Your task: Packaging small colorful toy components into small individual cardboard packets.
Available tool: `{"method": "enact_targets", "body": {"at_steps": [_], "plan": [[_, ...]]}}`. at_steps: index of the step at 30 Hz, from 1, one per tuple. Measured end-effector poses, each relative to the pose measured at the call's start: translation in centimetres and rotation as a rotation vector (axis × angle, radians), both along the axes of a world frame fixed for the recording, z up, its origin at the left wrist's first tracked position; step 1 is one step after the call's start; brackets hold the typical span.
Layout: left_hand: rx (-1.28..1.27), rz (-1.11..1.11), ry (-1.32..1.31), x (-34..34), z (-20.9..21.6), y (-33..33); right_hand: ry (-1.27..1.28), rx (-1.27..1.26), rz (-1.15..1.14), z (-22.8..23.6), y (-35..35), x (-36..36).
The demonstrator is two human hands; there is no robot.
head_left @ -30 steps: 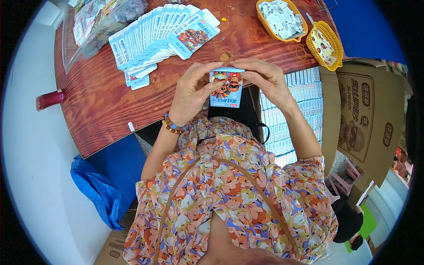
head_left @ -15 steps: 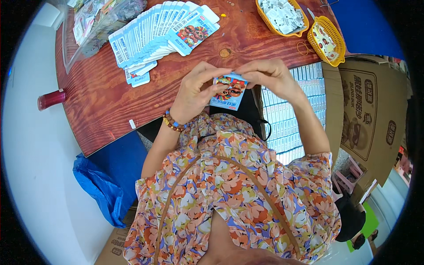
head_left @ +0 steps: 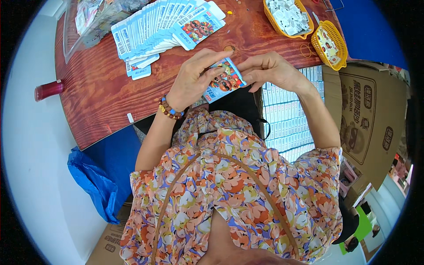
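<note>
A small blue cardboard box (head_left: 224, 83) with colourful cartoon figures on its front is tilted in front of me, over the table's near edge. My left hand (head_left: 193, 78) grips its left side, thumb across the printed face and index finger stretched along the far edge. At the box's right end, the thumb and fingers of my right hand (head_left: 274, 73) press on the narrow edge. Beyond my left hand, a fanned stack of flat blue printed cartons (head_left: 154, 31) lies on the wooden table (head_left: 95, 106).
A clear plastic bin (head_left: 95, 33) of small packets stands far left, near a dark red cylinder (head_left: 48, 90). Yellow baskets hold white packets (head_left: 289, 17) and printed cards (head_left: 327, 46). An open carton below my right arm holds rows of boxes (head_left: 287, 119). A blue bag (head_left: 95, 185) hangs at left.
The box has turned so its closed-looking edge faces right instead of away from me. My right hand has shifted from the box's top to that right end.
</note>
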State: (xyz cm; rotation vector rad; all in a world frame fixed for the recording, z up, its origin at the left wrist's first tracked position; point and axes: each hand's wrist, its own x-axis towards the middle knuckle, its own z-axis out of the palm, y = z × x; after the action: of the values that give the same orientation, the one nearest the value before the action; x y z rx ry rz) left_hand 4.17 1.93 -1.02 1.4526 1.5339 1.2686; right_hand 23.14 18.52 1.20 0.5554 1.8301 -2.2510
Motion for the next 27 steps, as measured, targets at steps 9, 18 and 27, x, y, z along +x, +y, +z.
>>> {"method": "enact_targets", "body": {"at_steps": [9, 18, 27], "plan": [[0.067, -0.023, 0.074, -0.4, -0.5, 0.3, 0.009, 0.024, -0.008, -0.9, -0.5, -0.1], [0.017, -0.006, 0.133, -0.3, -0.9, 0.0, -0.028, 0.135, -0.027, -2.2, -1.4, -0.8], [-0.078, 0.136, -0.051, -0.8, -1.6, -0.7, 0.039, 0.153, -0.069, -2.6, -2.2, -1.9]]}}
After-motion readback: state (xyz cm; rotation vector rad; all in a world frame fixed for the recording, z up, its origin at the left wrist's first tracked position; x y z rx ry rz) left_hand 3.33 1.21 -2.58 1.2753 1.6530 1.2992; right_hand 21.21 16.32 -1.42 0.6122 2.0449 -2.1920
